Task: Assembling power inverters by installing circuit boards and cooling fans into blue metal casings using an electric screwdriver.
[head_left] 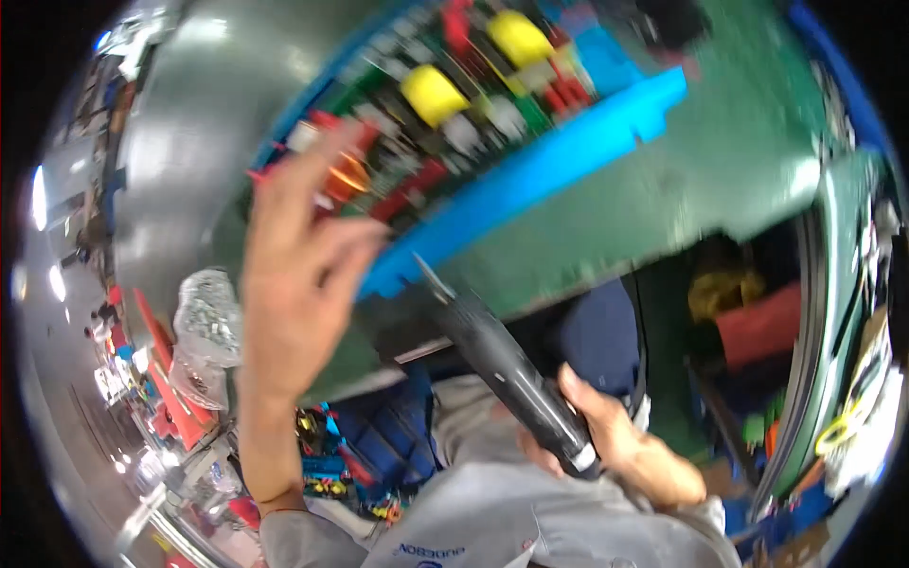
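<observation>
My right hand (615,435) is wrapped round a black electric screwdriver (507,364). Its thin metal bit points up and left, close to the near edge of a blue tray (530,185). In that tray lies a green circuit board (530,114) with yellow wound parts (433,95), red pieces and a copper coil (348,177). My left hand (298,256) reaches over the board's left end, fingers apart, near the coil; motion blurs it. Whether its fingertips touch the board I cannot tell.
The tray rests on a green-topped bench (748,161). A clear plastic bag of small metal parts (206,317) lies left of my left forearm. Below the bench edge, more boards in blue holders (327,464) show. A dark blue round seat (601,336) stands under the edge.
</observation>
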The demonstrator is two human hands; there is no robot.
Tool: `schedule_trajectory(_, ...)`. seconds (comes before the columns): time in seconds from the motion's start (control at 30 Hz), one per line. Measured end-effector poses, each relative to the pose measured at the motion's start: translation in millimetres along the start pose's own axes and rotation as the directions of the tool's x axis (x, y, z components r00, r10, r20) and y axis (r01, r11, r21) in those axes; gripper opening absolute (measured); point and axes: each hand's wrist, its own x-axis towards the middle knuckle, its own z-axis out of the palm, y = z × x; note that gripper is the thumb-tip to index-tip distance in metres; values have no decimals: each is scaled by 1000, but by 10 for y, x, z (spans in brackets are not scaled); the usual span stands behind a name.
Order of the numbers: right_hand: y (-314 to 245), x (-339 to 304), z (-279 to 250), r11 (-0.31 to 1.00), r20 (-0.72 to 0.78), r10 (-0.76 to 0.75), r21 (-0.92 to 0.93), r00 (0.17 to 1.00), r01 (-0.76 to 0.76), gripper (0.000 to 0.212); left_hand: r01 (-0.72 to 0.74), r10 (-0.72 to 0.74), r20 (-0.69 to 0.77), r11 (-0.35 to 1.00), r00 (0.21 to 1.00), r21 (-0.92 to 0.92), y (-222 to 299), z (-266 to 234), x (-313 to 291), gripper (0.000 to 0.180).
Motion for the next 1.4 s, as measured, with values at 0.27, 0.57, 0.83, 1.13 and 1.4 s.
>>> schedule_trajectory(0.27, 193, 53, 21, 999, -117, 34, -23, 993, -37, 105, 35, -13, 134, 986, 991, -162, -5, -173, -44, 16)
schedule_trajectory(0.57, 145, 51, 60, 956, -237, -65, -293, 969, -8, 105, 159, -117, 249, 975, 961, -156, 179, -306, -110, 24)
schedule_trajectory(0.83, 144, 75, 36, 987, -147, 137, -67, 980, -148, 106, 73, -54, 155, 991, 986, -117, 91, -121, -194, 27)
schedule_trajectory(1.13, 166, -263, -218, 790, -288, -431, -579, 855, 203, 86, 113, -71, -301, 986, 951, 126, 192, 149, -448, 44)
schedule_trajectory(1.4, -660, -659, 100, 520, -470, -845, -833, 254, 190, 55, -1, 53, -334, 988, 941, 152, -88, 100, -3, 24)
